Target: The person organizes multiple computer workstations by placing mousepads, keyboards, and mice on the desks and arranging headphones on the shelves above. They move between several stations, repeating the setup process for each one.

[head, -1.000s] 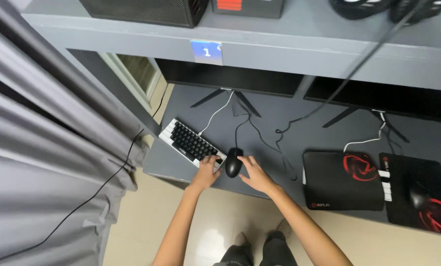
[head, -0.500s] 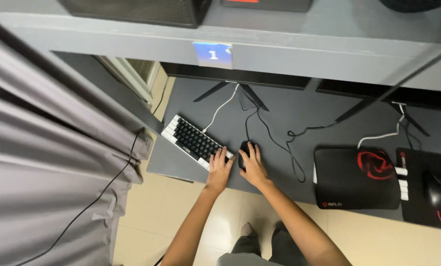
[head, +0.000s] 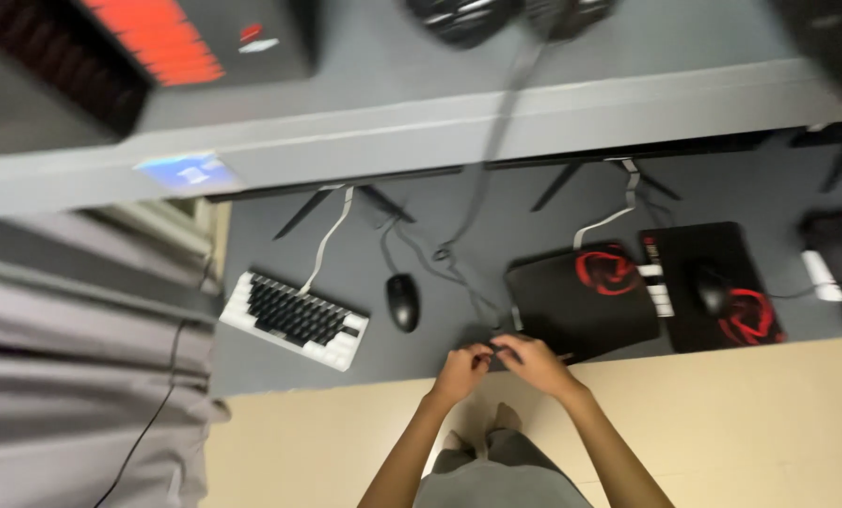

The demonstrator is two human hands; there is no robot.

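My left hand (head: 461, 370) and my right hand (head: 537, 363) meet at the front edge of the dark grey desk (head: 280, 372). Both pinch a thin black cable (head: 496, 350) between their fingertips, though blur hides the exact grip. They are just in front of the left corner of a black mouse pad with a red emblem (head: 581, 299). A black mouse (head: 403, 302) lies alone to the left of my hands. Farther left sits a white keyboard with black keys (head: 294, 321), set at an angle.
A second black and red mouse pad (head: 722, 320) carries another mouse (head: 710, 288) at the right. A grey shelf (head: 459, 127) with a blue label (head: 191, 172) overhangs the desk, with monitor stands and cables under it. A grey curtain (head: 73, 376) hangs at the left. Beige floor lies below.
Both hands have left the black mouse and moved right to the desk edge by the mouse pad, where they now pinch a cable. The view has swung to the right.
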